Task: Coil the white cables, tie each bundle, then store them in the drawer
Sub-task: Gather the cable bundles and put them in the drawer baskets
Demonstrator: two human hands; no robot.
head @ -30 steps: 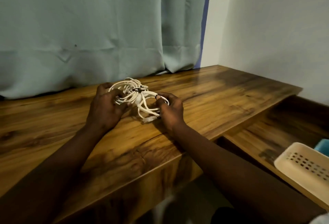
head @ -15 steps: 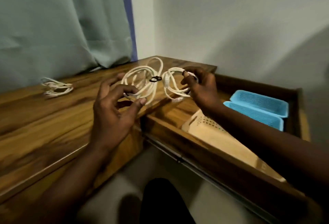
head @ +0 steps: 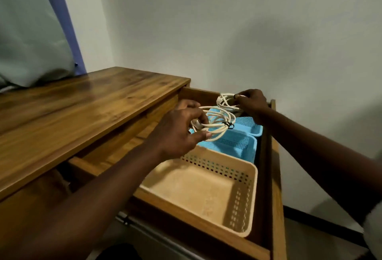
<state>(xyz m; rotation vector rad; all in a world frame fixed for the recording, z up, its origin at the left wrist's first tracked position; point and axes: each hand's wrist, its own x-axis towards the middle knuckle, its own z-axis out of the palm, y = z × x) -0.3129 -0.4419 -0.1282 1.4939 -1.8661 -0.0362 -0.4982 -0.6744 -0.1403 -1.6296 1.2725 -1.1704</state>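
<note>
My left hand (head: 177,133) grips a coiled white cable bundle (head: 219,124) bound with a black tie, held just above the nearer blue basket (head: 237,144) in the open wooden drawer (head: 276,177). My right hand (head: 251,102) holds a second, smaller white cable bundle (head: 224,100) over the far blue basket (head: 253,127) near the drawer's back corner. The two bundles hang close together, and I cannot tell whether they touch.
A beige perforated basket (head: 244,197) fills the front of the drawer. The wooden desk top (head: 82,106) runs to the left, with a pale curtain (head: 31,32) behind it. A grey wall stands close behind the drawer.
My view swung right from the desk top to the drawer. Both hands carried the cable bundles from above the desk edge to over the blue baskets. The bundle left on the desk is out of sight.
</note>
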